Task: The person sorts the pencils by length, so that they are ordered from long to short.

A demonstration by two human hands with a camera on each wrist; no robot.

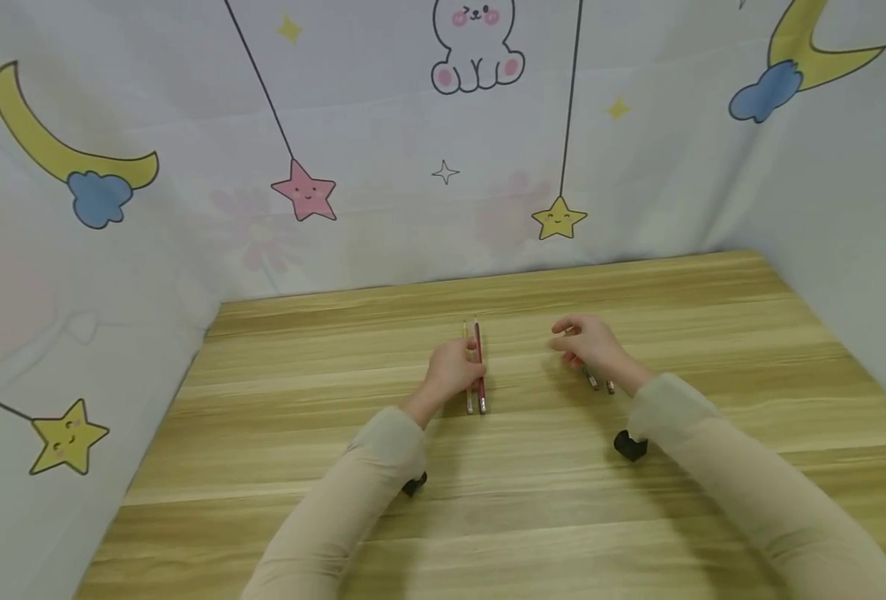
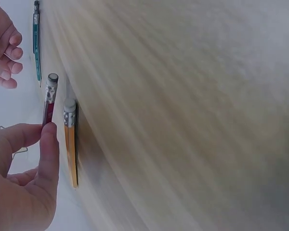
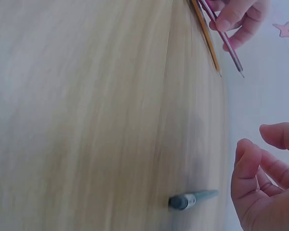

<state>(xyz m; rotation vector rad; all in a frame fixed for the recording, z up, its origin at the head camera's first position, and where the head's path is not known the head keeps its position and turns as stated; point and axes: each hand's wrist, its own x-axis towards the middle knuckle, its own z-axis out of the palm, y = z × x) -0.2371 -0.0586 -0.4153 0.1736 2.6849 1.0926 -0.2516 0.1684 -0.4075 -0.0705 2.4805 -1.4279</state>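
Note:
My left hand (image 1: 448,372) pinches a dark red pencil (image 1: 482,393) between thumb and fingers, its eraser end towards me. In the left wrist view the red pencil (image 2: 49,109) shows a silver ferrule and stands off the tabletop. Right beside it a yellow pencil (image 1: 469,402) lies on the wood. My right hand (image 1: 594,343) hovers to the right, thumb and fingertips apart, nothing between them. Below that hand the ends of two pencils (image 1: 591,379) show, the rest covered by it. A green pencil (image 3: 198,196) lies near it in the right wrist view.
The wood-grain table (image 1: 518,517) reaches back to a pale cloth backdrop (image 1: 382,225) printed with stars and moons, which also hangs along both sides. A black wrist piece (image 1: 630,446) shows under the right sleeve, another (image 1: 415,483) under the left.

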